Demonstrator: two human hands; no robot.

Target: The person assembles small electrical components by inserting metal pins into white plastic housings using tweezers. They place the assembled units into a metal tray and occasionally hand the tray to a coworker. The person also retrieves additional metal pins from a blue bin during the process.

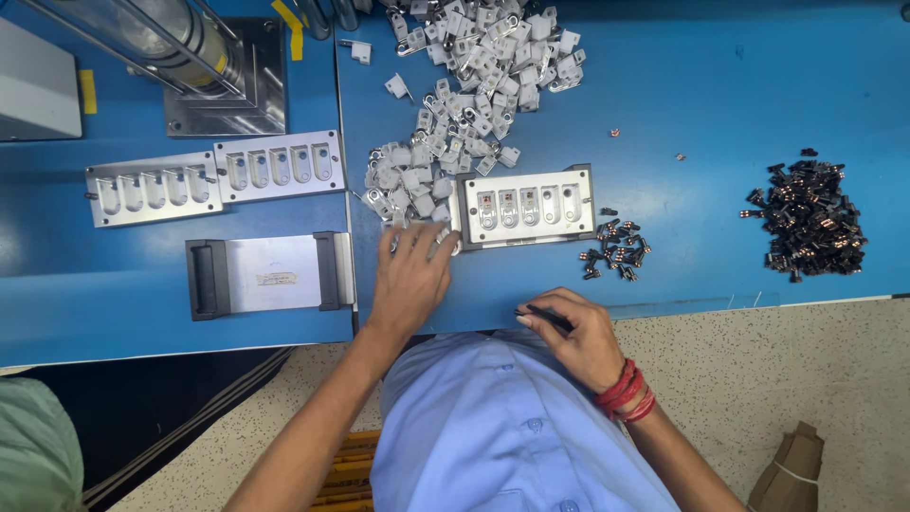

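Metal parts (417,180) under L hand (409,280) – fingers spread; R hand (578,337) pinches black tool (545,317).

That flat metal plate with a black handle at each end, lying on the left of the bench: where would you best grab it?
Take the plate by its two black handles, one hand at each end, coming down from above. It lies flat on the blue bench, so its thin edges offer little grip, while the handles are raised bars at the short sides. Probably lift both ends together to keep it level.

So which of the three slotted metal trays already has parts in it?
The slotted tray beside the left hand; some slots hold parts. The two trays further left sit empty.
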